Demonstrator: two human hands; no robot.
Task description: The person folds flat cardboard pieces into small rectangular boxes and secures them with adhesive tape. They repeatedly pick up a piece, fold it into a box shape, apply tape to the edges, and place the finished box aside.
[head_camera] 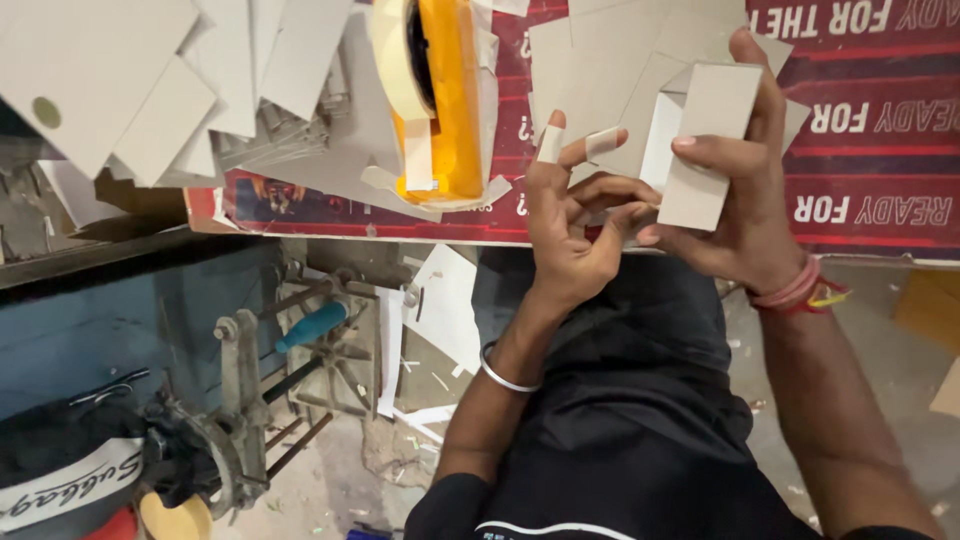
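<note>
Cardboard box (708, 140), grey and folded, is sitting in my right hand (735, 215), fingers clasping it. My left hand (572, 230) is hovering just beside it, taped fingers (601, 142) loosely curled, grasping nothing.

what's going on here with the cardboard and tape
A person sits at a red-covered table strewn with grey cardboard pieces. Their right hand holds up a folded grey card piece, gripped between thumb and fingers. Their left hand is raised just beside it, with short strips of tape stuck on two fingertips. An orange tape dispenser with a cream roll stands on the table to the left. Below the table edge sits a metal tool with a blue handle.
</note>
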